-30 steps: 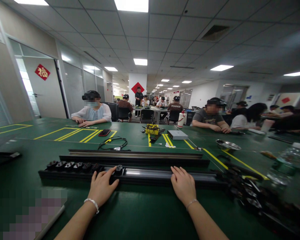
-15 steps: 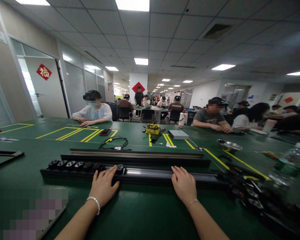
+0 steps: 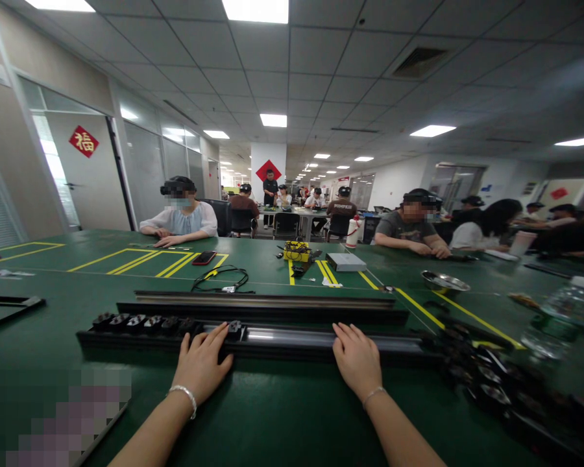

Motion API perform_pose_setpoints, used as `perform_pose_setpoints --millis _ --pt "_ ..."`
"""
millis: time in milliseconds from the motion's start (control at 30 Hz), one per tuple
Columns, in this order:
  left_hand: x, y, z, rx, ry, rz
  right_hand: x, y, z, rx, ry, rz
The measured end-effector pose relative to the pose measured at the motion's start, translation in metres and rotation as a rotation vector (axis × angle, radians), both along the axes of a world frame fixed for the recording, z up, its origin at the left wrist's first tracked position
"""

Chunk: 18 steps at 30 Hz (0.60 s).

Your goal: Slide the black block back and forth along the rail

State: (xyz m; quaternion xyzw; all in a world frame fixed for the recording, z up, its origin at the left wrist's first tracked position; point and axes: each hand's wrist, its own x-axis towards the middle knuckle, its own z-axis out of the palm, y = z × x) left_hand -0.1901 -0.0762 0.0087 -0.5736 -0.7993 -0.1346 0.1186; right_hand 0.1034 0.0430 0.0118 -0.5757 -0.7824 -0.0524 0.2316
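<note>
A long black rail (image 3: 287, 349) lies across the green table in front of me. Several small black socket-like modules (image 3: 152, 323) sit in a row in its left part, and one more module (image 3: 234, 329) stands just right of my left fingertips. My left hand (image 3: 202, 366) rests open on the rail, its fingers stretched over the row. Further right, my right hand (image 3: 357, 357) lies flat on the rail's bare shiny stretch, fingers out. Neither hand grips anything. Behind runs a second long black rail (image 3: 267, 310), parallel to the first.
At the right lies a pile of black parts (image 3: 496, 383), with a clear plastic bottle (image 3: 562, 314) and a metal bowl (image 3: 445, 282) beyond. A black cable (image 3: 221, 277), a phone (image 3: 204, 258) and a grey box (image 3: 345, 262) are farther back. Co-workers sit across the table.
</note>
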Motion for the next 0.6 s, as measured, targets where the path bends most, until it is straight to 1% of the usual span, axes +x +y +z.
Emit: perform_pose_setpoints --millis 333,600 --pt "0.005 0.001 -0.004 0.0 0.031 0.019 -0.002 -0.003 0.004 -0.026 -0.01 -0.005" --pt "0.007 0.004 -0.013 0.017 0.071 0.02 -0.001 -0.002 0.002 -0.018 -0.008 0.003"
